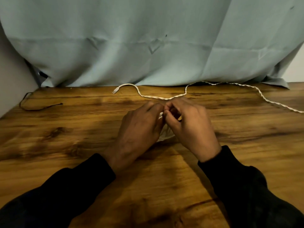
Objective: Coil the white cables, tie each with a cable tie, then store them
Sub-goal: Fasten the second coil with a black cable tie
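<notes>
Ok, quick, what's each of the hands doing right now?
Left hand: closed on the coiled white cable.
Right hand: closed, pinching at the same coil.

Both hands meet at centre, knuckles up, fingertips pinched together nose to nose. Left hand (139,127) angles in from the left, right hand (189,127) from the right, each grip closed tight. Black sleeves (65,186) cover both forearms to the wrists.

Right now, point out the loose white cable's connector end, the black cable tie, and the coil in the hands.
white cable connector (114,91): head view, plug tip.
black cable tie (41,108): head view, mid-strand.
coil (166,134): head view, loop showing between the hands.
</notes>
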